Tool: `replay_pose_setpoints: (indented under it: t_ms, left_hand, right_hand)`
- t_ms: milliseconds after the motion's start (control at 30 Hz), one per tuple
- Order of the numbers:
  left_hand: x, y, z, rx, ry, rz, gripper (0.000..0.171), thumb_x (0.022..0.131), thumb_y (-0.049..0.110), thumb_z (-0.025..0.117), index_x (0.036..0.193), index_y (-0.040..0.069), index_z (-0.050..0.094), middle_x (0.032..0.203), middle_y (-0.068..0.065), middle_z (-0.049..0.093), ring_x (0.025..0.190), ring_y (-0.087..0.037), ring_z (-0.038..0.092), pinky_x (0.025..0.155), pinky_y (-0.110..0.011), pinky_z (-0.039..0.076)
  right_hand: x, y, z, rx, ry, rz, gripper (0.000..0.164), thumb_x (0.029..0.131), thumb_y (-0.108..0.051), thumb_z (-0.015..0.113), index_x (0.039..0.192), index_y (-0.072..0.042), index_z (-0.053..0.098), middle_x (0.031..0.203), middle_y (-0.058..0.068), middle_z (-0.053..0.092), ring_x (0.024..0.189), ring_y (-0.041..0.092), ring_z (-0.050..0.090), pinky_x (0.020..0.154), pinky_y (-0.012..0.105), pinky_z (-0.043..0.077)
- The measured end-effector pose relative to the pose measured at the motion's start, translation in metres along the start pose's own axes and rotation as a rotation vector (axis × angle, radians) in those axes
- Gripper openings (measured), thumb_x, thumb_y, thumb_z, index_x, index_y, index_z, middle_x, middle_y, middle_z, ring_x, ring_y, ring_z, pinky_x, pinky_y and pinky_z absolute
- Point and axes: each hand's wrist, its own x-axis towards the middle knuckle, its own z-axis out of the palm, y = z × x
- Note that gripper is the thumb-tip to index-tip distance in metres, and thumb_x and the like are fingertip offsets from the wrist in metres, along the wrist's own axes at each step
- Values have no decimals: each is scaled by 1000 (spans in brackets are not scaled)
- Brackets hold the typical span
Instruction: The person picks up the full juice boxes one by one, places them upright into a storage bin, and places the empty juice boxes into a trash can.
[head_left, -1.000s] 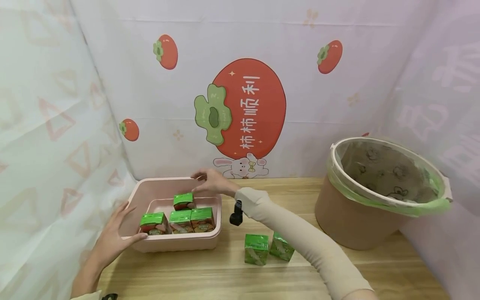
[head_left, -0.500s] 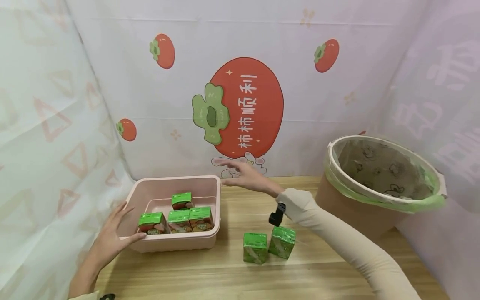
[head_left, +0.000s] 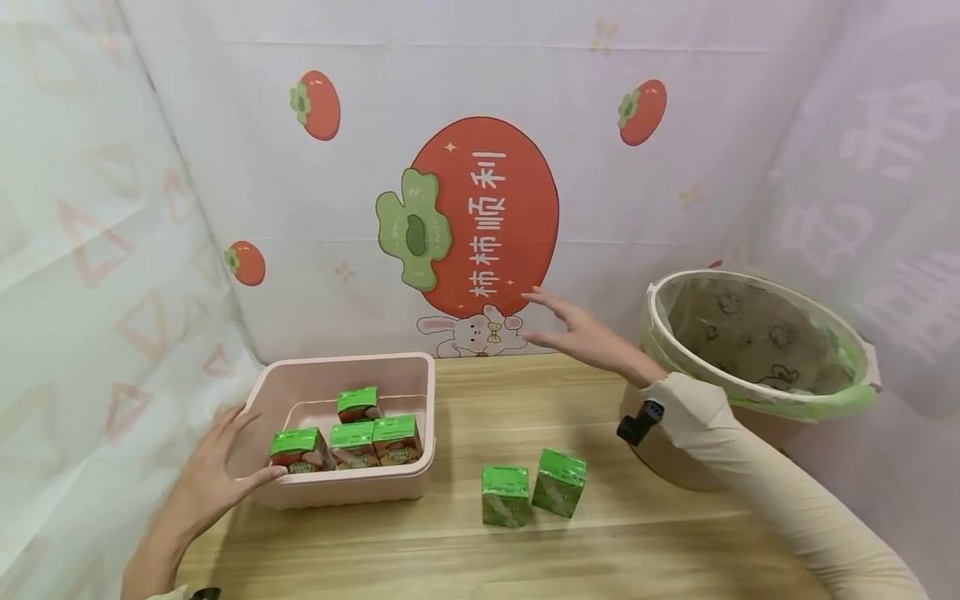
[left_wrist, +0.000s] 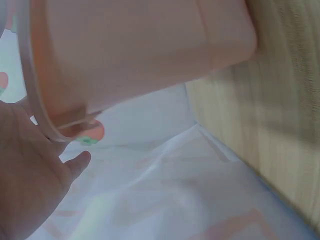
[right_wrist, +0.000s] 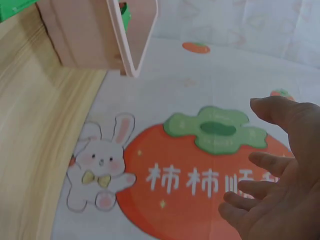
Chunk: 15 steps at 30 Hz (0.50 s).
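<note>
A pink plastic bin (head_left: 337,492) stands on the table at left, with several small green-topped drink cartons (head_left: 395,439) inside. My left hand (head_left: 202,483) is at its left front corner, thumb along the front rim and fingers spread along the left side. The left wrist view shows this hand (left_wrist: 30,170) right at the rim, thumb sticking out. My right hand (head_left: 592,340) is in the air near the back wall, fingers spread, holding nothing. Two green cartons stand side by side on the table right of the bin: a left one (head_left: 505,497) and a slightly turned right one (head_left: 559,483).
A large bucket (head_left: 675,450) lined with a clear green-edged bag stands at the right, partly behind my right forearm. A printed white cloth (head_left: 615,200) walls in the back and both sides. The wooden table (head_left: 420,550) lies under everything.
My right hand has left the bin's back right rim and swung right, above the table toward the bucket. The left hand stays at the bin's corner. The cartons have not moved.
</note>
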Motion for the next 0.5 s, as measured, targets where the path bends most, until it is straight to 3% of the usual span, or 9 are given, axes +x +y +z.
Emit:
replay_pose_setpoints:
  t_ms: [100,333,500]
  left_hand:
    - [6,11,0,-8,5,34,94,81,33,92,156,2,45,164,-32,32,156,-52,16,119,-77,14]
    - [22,51,12,-22,-5,147,92,78,32,94,156,12,50,163,-23,40,154,-50,26,113,-78,27]
    - [31,81,26,-62,-23,251,92,77,31,96,156,17,51,163,-15,44,159,-36,24,109,-80,30]
  right_hand:
    - [-13,9,-16,-57,15,36,72,105,-32,68,166,-13,35,176,9,19,160,38,20,122,68,26]
    - [-43,19,-48,-126,39,90,70,107,-39,63,167,-15,34,177,9,14,160,40,18,121,70,24]
    - [-65,19,-67,-178,59,103,71,108,-40,62,168,-16,32,177,9,11,160,42,16,119,72,24]
